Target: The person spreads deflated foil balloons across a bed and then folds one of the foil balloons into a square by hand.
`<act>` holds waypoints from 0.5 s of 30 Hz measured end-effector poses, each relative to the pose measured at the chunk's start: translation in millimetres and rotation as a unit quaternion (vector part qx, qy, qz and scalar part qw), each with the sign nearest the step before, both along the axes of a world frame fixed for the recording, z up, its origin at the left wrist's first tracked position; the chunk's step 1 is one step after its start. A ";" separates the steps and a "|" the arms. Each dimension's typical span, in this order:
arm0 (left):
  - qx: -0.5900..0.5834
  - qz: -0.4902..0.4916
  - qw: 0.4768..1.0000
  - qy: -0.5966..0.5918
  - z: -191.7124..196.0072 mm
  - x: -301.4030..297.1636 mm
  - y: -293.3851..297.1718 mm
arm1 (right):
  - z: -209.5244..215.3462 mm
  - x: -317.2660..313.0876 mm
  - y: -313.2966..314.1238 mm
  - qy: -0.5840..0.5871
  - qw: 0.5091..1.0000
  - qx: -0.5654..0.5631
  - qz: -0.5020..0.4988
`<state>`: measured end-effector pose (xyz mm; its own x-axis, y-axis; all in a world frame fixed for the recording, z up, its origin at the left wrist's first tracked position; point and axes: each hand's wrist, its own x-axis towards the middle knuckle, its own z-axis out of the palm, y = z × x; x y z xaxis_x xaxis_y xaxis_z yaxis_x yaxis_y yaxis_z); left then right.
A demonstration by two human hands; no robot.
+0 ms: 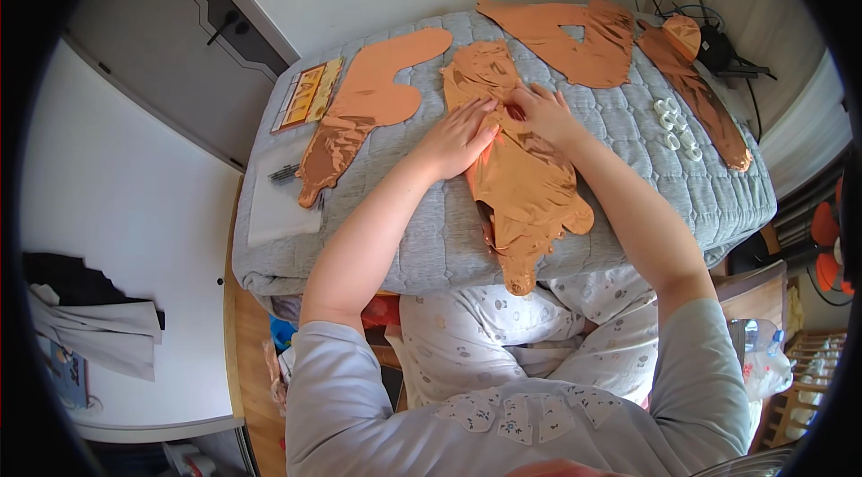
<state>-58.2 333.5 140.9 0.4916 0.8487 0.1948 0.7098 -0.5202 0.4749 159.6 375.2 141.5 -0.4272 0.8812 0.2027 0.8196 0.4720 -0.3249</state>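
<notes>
Copper foil balloon (530, 181) under flat left hand (460, 138) and curled right hand (541, 114), its partly hidden grip unclear

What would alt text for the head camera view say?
The left hand lies on a crumpled copper foil shape while the right hand touches it, on a grey quilted cover. Around it lie more foil shapes and small white rings.

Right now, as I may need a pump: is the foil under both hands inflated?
Not inflated: the copper foil shape lies limp, creased and wrinkled.
</notes>
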 end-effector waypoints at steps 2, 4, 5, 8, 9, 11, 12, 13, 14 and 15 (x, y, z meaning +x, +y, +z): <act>0.005 0.008 1.000 0.016 -2.1 -5.6 -0.6 | 12.3 -6.8 -4.7 0.069 0.996 -0.058 -0.026; 0.011 -0.004 1.000 0.027 1.3 8.2 1.3 | -1.7 12.8 16.9 0.097 0.994 -0.045 -0.026; 0.017 -0.002 0.999 0.037 4.5 16.4 2.0 | -11.9 25.4 27.2 0.127 0.991 -0.031 -0.022; 0.036 0.011 0.998 0.052 2.5 5.7 -2.5 | -6.5 20.6 23.4 0.137 0.990 -0.008 0.041; 0.057 0.004 0.997 0.053 3.2 4.9 -3.0 | -4.4 20.1 22.0 0.138 0.990 -0.012 0.042; 0.055 0.006 0.996 0.068 4.3 4.2 -4.2 | -0.9 17.4 18.6 0.130 0.991 0.008 0.043; 0.056 0.005 0.995 0.082 5.9 7.2 -4.1 | -2.0 19.7 19.6 0.129 0.991 0.006 0.041; 0.053 0.003 0.995 0.081 7.6 10.2 -3.9 | -2.5 21.5 21.4 0.128 0.991 0.009 0.043; 0.045 0.004 0.995 0.095 9.3 13.2 -3.7 | -3.4 23.5 22.6 0.127 0.991 0.012 0.044; 0.036 0.008 0.993 0.110 8.2 13.0 -4.1 | -2.2 22.5 21.8 0.127 0.991 0.009 0.046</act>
